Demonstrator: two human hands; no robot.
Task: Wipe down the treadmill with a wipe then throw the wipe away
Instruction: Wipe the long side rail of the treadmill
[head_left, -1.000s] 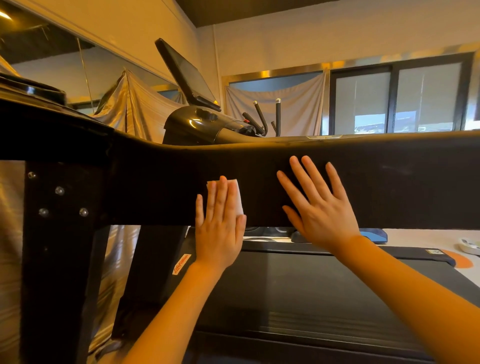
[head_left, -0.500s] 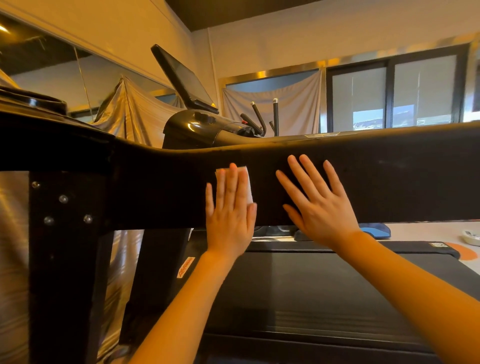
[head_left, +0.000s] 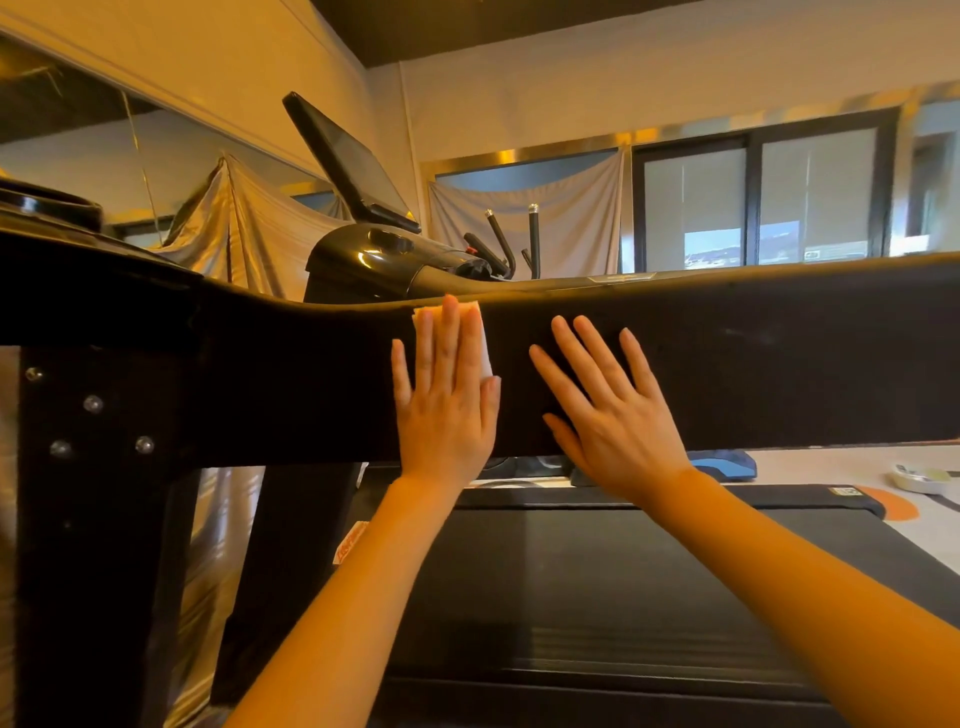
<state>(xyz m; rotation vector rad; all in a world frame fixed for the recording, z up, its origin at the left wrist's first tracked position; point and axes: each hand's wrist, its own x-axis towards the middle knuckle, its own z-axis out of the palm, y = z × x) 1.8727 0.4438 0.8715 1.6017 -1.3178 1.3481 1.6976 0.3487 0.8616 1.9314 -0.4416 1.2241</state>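
Observation:
A wide black crossbar (head_left: 779, 358) of the treadmill spans the view at chest height. My left hand (head_left: 447, 395) lies flat with straight fingers, pressing a white wipe (head_left: 484, 343) against the bar near its top edge. Most of the wipe is hidden under the fingers. My right hand (head_left: 608, 415) rests flat on the bar just to the right, fingers spread, holding nothing. The treadmill belt (head_left: 597, 587) lies below the bar.
A black upright post (head_left: 98, 519) with bolts stands at the left. A second machine with a tilted screen (head_left: 348, 161) sits behind the bar. Grey drapes hang at the mirror and window. A blue object (head_left: 727, 464) and a tape roll (head_left: 922, 478) lie on the floor at the right.
My left hand has slid the wipe upward along the bar, from its middle to its top edge. My right hand has stayed in the same spot.

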